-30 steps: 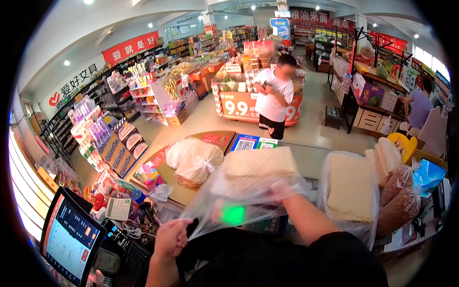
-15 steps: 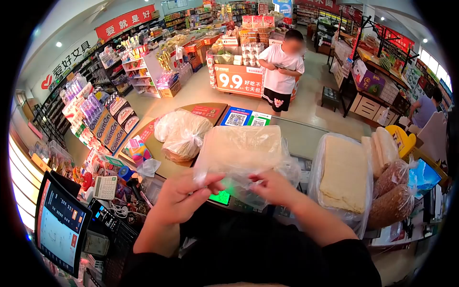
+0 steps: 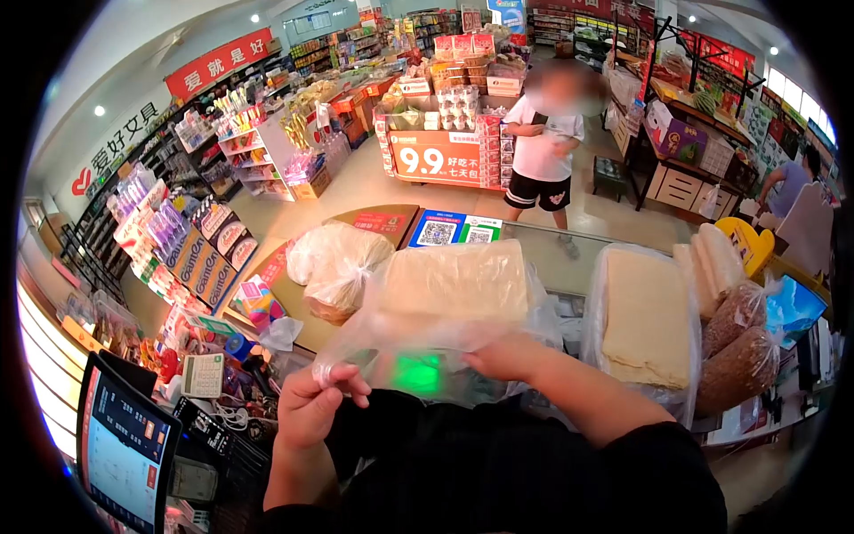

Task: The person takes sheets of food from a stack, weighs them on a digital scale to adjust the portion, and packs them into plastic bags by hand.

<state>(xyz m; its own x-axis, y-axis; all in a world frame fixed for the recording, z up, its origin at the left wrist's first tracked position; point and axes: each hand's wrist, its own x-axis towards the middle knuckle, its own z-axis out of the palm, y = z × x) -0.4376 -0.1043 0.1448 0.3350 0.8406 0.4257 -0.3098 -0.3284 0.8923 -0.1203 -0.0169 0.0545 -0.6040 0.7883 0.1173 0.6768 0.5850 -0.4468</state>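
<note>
A pale rectangular slab (image 3: 458, 280) lies in a clear plastic bag (image 3: 356, 343) on the counter in front of me. The bag's near edge is stretched toward the left, with my left hand (image 3: 316, 400) closed on it. My right hand (image 3: 516, 358) is closed on the bag's near side, just below the slab. Through the film glows a green display (image 3: 417, 374). To the right, a second pale slab (image 3: 648, 320) rests in its own clear bag. A tied bag of round pale pieces (image 3: 338, 262) sits to the left of the first slab.
A monitor (image 3: 124, 445), a keyboard (image 3: 236, 454) and a calculator (image 3: 203, 375) are at the left. QR code cards (image 3: 454, 229) lie on the counter's far side. Filled brown bags (image 3: 738, 369) are at the right. A person (image 3: 544, 147) stands beyond the counter.
My left hand has moved down and left, pulling the bag's edge out; half a second ago both hands were nearer together. The person beyond the counter has shifted to the right.
</note>
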